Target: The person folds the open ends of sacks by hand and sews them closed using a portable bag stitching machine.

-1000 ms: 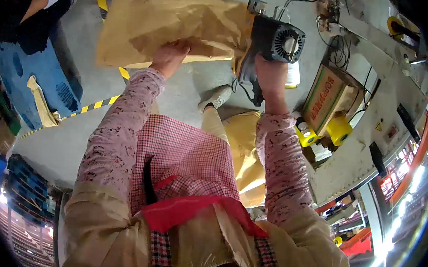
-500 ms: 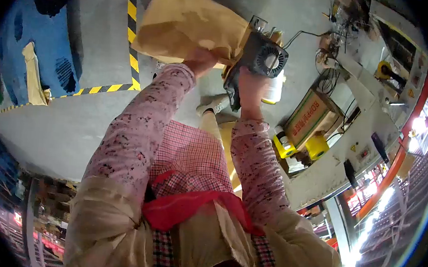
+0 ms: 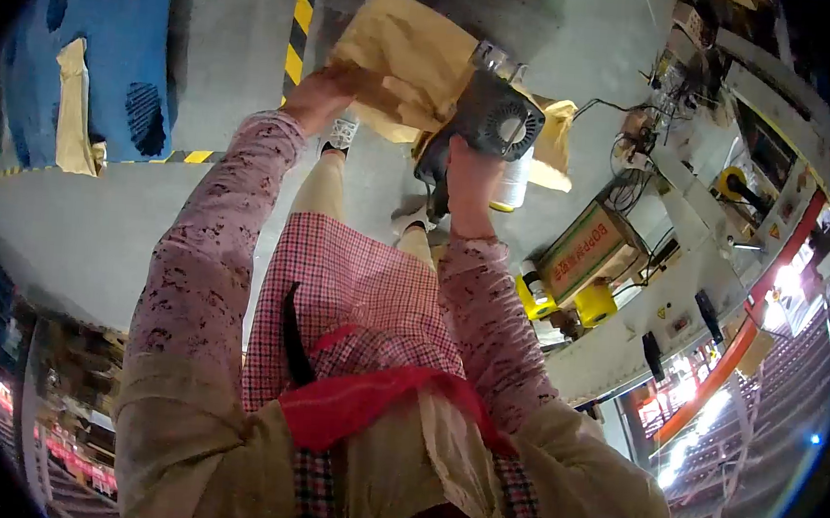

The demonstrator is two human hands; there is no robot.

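Note:
A brown kraft paper bag [image 3: 405,51] hangs out in front of me, its creased lower edge in my left hand [image 3: 320,96]. My left fingers are closed on that edge, partly hidden by the paper. My right hand [image 3: 473,181] is wrapped round the handle of a dark portable bag-sewing machine [image 3: 490,115] with a round vented cover on its side. The bag's edge runs up against the machine. More brown paper [image 3: 553,148] shows beyond the machine's right side. A white thread cone [image 3: 511,181] with a yellow base sits by the machine.
A BOPP-printed carton [image 3: 588,257] and yellow tape rolls [image 3: 595,304] lie by a pale machine frame [image 3: 681,307] at right. Cables [image 3: 634,159] trail nearby. At left is blue cloth [image 3: 115,7] with a tan strip [image 3: 74,105], beside black-and-yellow floor tape [image 3: 299,30].
My left hand has moved left along the bag. Less bag shows left of the sewing machine, and brown paper now sticks out further on its right. The machine has shifted slightly left.

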